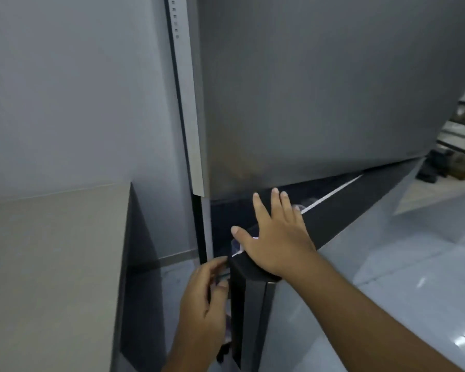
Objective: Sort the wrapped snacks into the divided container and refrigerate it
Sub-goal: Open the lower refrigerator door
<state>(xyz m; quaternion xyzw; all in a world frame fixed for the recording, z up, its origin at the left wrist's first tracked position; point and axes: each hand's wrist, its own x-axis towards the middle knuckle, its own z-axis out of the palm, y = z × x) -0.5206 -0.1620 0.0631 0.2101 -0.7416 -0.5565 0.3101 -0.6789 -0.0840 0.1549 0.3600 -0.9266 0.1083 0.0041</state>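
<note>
Head view, going left to right: one beige counter [51, 251] against the wall, then our left hand [203, 302] low down at the free vertical edge of the lower fridge door [249, 318]. Its fingers are curled in right at that edge, but honestly we can't tell if they're pinching something or just hooked there. Next over, our right hand [277, 237] lies flat with fingers straight and spread on the near top corner of that door, pressing, not gripping anything. The door is only ajar. Its top edge runs from the near left away to the far right, and the gap sits on the left side, between our two hands. In that gap, just under the right thumb, we see one glint of clear plastic [236, 247]. Our guess is that's the divided container already inside, up and right of the left hand, which is the nearer one to it. Count: two hands, two doors (the upper fridge door [320, 89] looks closed), one glimpse of plastic, zero wrapped snacks visible. Pale glossy floor [427, 237] is off to the right.
</note>
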